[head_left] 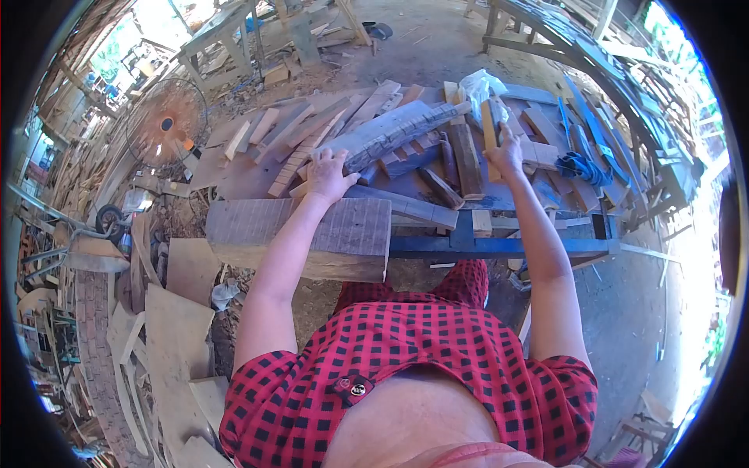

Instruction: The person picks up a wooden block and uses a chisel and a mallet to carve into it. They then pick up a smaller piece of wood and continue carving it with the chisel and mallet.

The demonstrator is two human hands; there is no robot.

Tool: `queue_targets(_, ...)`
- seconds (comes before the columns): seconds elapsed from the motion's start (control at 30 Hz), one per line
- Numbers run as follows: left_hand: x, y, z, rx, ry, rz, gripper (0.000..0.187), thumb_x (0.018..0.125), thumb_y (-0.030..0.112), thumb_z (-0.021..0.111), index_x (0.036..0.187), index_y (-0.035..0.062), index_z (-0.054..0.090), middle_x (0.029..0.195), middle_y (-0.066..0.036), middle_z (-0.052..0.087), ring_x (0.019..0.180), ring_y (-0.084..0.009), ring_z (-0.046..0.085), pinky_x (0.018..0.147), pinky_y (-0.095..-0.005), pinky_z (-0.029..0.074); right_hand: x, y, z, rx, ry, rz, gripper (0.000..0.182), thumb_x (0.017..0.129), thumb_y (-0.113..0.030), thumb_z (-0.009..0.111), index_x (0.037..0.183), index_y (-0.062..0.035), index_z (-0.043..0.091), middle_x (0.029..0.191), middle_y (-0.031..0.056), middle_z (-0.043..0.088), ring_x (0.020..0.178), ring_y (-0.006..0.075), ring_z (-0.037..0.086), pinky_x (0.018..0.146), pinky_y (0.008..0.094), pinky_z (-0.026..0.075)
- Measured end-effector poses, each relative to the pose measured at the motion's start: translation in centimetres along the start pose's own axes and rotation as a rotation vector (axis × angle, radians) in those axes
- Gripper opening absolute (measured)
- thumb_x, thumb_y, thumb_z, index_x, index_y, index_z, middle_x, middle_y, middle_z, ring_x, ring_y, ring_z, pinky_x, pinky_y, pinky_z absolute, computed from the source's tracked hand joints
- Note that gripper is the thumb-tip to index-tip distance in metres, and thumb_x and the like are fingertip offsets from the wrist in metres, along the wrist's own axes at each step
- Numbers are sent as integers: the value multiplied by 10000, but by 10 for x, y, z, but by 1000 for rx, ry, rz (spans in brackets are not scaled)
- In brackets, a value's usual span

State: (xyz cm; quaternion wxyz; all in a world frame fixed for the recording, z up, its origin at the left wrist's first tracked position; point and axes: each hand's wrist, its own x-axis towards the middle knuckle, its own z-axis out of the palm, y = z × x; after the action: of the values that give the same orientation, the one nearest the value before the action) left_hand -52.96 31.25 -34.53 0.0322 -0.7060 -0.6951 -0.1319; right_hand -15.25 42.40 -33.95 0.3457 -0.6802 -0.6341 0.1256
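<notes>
Two bare hands work over a heap of cut wood on the bench (pixel 515 248), one on each side of the heap's middle. The left hand (pixel 331 173) lies at the near left end of a broad grey slab (pixel 406 129), in the upper middle of the frame. Its grip is wide, the fingers apart and bent against the wood; whether it bears any weight I cannot tell. The slab slants up to the right across smaller offcuts, so a steady palm near its end would help against rocking or sliding, and fingertips are best kept out of the gaps beneath.

The right hand (pixel 505 150) has a narrower grip, closed on the side of a slim block (pixel 491 129), right of the slab's far end and just beside a clear plastic bag (pixel 481 84). Its far end points away from the body. For good control, the wrist should stay in line with the block, and any lift should go straight up, so that the block neither drags the bag nor knocks the slab.

A thick beam (pixel 304 226) lies at the near left, below the left hand; its square edge calls for some clearance under the forearm. Slow, separate movements suit such a loose heap, since pieces leaning on one another may roll.
</notes>
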Motion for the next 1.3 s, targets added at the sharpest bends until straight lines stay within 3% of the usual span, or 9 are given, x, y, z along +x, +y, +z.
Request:
queue_targets(0.2,2,-9,13,-48,78,1,586,722,366,748,1215,118,551,1145,-143,523,1110,-335,498,930,-446,419,-5,0,28,-325,-70,-127,561,738,-107,542,1296,-167,530,1215,180,516,1142,400,476,967,471,412)
queue_targets(0.47,7,-24,17,-342,259,59,602,731,383,739,1196,49,553,1016,-158,644,950,-310,617,830,-391,480,-26,-8,20,-382,-142,-212,523,793,-195,590,1308,-144,511,1402,169,388,1279,363,389,1017,513,348)
queue_targets(0.57,21,-43,26,-577,143,50,510,776,401,729,1111,36,610,997,-91,663,920,-204,609,830,-345,471,-47,-14,24,-362,-84,-344,575,817,-326,637,1333,-121,488,1417,193,372,1285,375,386,1043,516,307)
queue_targets(0.63,33,-52,20,-751,-124,-86,459,828,428,692,1005,7,655,956,-55,658,893,-131,578,789,-299,462,-64,-17,31,-293,-312,-215,608,809,-331,645,1347,-110,467,1408,241,363,1281,397,385,1059,524,284)
queue_targets(0.77,49,-62,3,-999,-86,-230,434,862,436,653,938,10,679,906,-23,649,834,-111,572,755,-270,455,-87,-1,50,-406,-114,-378,721,824,-353,625,1416,-63,331,1420,291,311,1262,436,385,1094,540,222)
queue_targets(0.93,36,-91,-11,-1371,104,-475,403,859,434,656,953,44,694,937,-24,651,850,-108,584,751,-267,455,-86,1,49,-394,-129,-384,728,844,-375,596,1427,-51,304,1430,293,294,1263,441,379,1101,549,201)
queue_targets(1.13,-15,-143,-12,-886,28,-203,419,869,419,654,987,18,679,926,-37,667,863,-109,591,813,-268,450,-86,1,51,-358,-112,-388,729,849,-413,584,1424,-52,318,1430,299,290,1256,446,383,1101,548,198)
queue_targets(1.27,-22,-142,-8,-709,-140,-194,466,852,407,665,1096,12,632,1015,-95,657,964,-169,593,882,-314,439,-81,5,46,-305,-150,-346,727,833,-453,593,1405,-64,369,1454,270,280,1296,419,341,1106,546,180)
queue_targets(1.3,-24,-128,-13,-401,17,-152,488,840,397,668,1152,27,601,1071,-121,632,1023,-217,571,912,-350,429,-81,4,46,-243,-177,-337,725,826,-464,598,1396,-67,389,1463,257,275,1313,408,323,1108,542,175)
